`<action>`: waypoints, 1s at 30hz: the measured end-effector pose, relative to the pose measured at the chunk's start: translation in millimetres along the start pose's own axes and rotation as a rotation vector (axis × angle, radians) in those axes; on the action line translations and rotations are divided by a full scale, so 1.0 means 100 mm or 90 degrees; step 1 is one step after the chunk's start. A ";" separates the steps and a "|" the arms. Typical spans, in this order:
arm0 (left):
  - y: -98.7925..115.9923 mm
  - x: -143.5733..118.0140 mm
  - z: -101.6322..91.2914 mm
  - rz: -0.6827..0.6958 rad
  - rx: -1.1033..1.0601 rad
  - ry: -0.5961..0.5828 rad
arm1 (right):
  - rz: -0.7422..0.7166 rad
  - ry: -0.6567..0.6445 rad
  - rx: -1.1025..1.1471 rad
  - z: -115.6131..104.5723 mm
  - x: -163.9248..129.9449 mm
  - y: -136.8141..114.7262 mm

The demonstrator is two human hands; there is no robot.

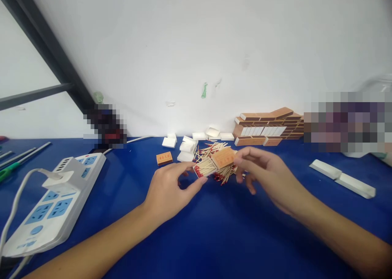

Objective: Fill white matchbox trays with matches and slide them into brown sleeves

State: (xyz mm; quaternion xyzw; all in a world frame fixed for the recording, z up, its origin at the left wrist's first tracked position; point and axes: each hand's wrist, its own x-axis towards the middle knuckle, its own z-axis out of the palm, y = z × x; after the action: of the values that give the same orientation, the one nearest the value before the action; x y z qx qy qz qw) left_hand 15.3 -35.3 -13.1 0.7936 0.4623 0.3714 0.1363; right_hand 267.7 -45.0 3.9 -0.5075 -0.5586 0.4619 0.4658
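Between both hands is a matchbox, its tray of red-tipped matches sticking partly out of the orange sleeve. My left hand pinches the tray's outer end between thumb and fingers. On the sleeve's other end, my right hand grips with thumb and index finger, the remaining fingers curled below. A pile of loose matches lies on the blue table behind and under the box. Left of the pile are white empty-looking trays and a closed matchbox.
Stacked matchboxes stand against the wall at the back right. Two white tray-like pieces lie on the right. A power strip with a plugged-in white adapter and cable occupies the left, near a green-handled tool. Blurred patches hide both back sides.
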 end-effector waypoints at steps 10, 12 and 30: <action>-0.07 -0.03 0.04 0.021 0.000 0.004 | 0.014 -0.036 0.010 0.01 0.02 0.14; -0.08 -0.02 0.03 0.051 0.011 0.007 | -0.001 -0.040 0.002 0.02 0.01 0.12; 0.09 0.10 -0.11 -0.132 -0.187 -0.131 | 0.107 -0.121 0.080 0.02 0.01 0.12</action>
State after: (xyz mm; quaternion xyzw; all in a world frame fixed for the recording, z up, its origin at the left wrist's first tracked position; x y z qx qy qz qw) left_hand 15.9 -33.1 4.1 0.7471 0.4660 0.3358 0.3345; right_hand 267.0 -43.5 -8.1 -0.4762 -0.5257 0.5792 0.4017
